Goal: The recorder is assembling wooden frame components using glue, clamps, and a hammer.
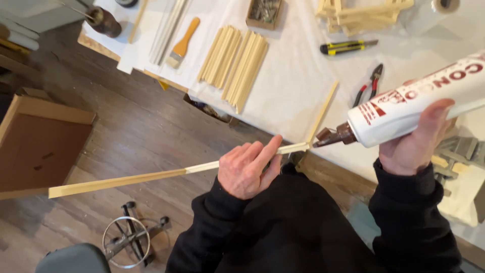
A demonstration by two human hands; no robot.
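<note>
Left hand [247,169]: fingers [265,149] curled shut around a long thin wooden strip [121,181], index laid along it toward its near end. Strip is held roughly level, running from the hand out to 9 o'clock over the floor.

Right hand [417,144]: fingers wrapped closed around a white glue bottle [419,98], tilted, its brown nozzle [333,136] set against the strip's end at about 3 o'clock of the left hand. Black sleeves are worn on both arms.

Tabletop [298,76]: covered by a white sheet, filling the view from 12 to 3 o'clock. On it are seen two bundles of pale wooden slats [235,63] at 12 o'clock, a brush with an orange handle [183,43] just left of them, a small box of metal fasteners [263,12], a yellow-and-black utility knife [347,46], red-handled pliers [369,85], and stacked wooden frames [361,14] at 1 o'clock. A single loose slat [323,111] lies slanted near the table edge.

Room: dark wooden plank floor [136,131] from 8 to 11 o'clock; an open cardboard box [40,146] at 9 o'clock; a chair base with a metal ring [126,240] at 7 o'clock.
</note>
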